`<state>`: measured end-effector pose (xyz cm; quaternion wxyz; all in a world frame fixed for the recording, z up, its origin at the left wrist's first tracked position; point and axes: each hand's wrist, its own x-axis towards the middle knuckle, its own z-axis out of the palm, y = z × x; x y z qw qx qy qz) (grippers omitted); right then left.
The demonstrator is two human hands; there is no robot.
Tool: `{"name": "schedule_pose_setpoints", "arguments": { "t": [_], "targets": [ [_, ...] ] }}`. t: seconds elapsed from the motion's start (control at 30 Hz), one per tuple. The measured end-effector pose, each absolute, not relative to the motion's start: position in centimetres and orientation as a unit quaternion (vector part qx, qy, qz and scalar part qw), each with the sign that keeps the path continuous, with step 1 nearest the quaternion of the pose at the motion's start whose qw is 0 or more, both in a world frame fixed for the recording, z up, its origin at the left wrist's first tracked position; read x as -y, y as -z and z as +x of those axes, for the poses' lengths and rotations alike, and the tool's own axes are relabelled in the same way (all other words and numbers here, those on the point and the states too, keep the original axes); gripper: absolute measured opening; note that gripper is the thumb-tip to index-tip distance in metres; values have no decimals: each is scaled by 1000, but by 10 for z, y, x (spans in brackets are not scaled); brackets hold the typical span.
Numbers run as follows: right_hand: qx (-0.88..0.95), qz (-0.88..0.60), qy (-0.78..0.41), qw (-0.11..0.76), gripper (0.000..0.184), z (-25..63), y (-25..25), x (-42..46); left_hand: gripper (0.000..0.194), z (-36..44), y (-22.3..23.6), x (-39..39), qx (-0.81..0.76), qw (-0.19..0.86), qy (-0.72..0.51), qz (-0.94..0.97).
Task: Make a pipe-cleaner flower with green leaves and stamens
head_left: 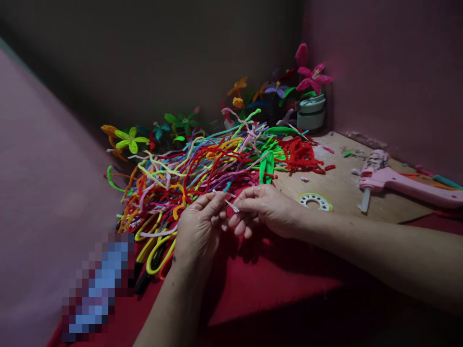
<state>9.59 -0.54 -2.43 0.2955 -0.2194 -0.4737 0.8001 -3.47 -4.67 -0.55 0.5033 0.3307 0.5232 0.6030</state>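
Observation:
Both my hands meet over the red cloth, at the front of a heap of pipe cleaners [217, 154]. Between their fingertips is a small bunch of thin white strands [232, 206]. My left hand [200, 221] pinches the strands' left end between thumb and forefinger. With thumb and fingers closed, my right hand [265, 207] grips near their right end. How the strands are joined is too small to tell. Just behind my right hand stand bright green leaf-shaped pieces [266, 167] made of pipe cleaner.
A pink glue gun [408, 185] lies on a wooden board [347, 178] at the right, near a tape roll [314, 201]. Yellow-handled tools [159, 255] lie left of my left hand. Pipe-cleaner flowers [314, 77] and a grey-green container [311, 113] stand against the back wall.

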Motion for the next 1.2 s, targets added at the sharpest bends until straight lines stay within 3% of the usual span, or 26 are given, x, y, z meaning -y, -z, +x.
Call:
{"name": "schedule_pose_setpoints", "arguments": {
  "t": [0.23,0.47,0.8,1.0,1.2],
  "targets": [
    [481,-217,-797,293,10,97,25,4,16,-35,6,45,-520,508,-599,337],
    [533,-269,-705,382,18,99,23,4,15,-35,8,45,-499,515,-608,340],
    [580,-314,-661,358,16,99,27,3,16,-31,10,46,-521,505,-578,373],
    [522,-289,-721,352,24,97,32,1,19,-29,10,47,-515,519,-573,370],
    [438,-268,-747,423,9,96,31,-5,17,-31,12,46,-498,538,-567,374]
  ]
}}
